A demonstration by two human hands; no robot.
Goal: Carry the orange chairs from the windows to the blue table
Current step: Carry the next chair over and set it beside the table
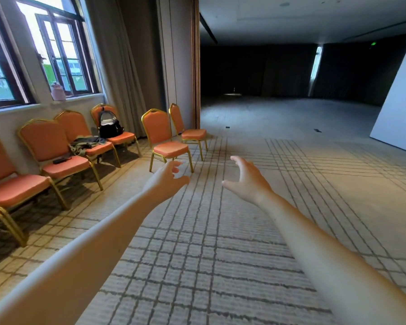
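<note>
Orange chairs [48, 146] stand in a row against the wall under the windows [56, 50]; two more stand out on the carpet [220, 231] near the curtain [122, 66], and the nearer chair [158, 127] of that pair sits just beyond the left hand [168, 177], untouched. Both hands are stretched forward, open with fingers loosely bent, holding nothing; the right hand [246, 181] is well apart from any chair. The step looks like a reach for that nearer chair; it should go best with one hand on the top of the backrest and the other under the seat edge, lifting level so the legs clear the carpet. The row chairs bearing a backpack [109, 124], a jacket [85, 143] and a small dark object [61, 160] are better left for later. The blue table is not in view; the far room is too dark to read, and the leftmost chairs are cut off by the frame edge.
</note>
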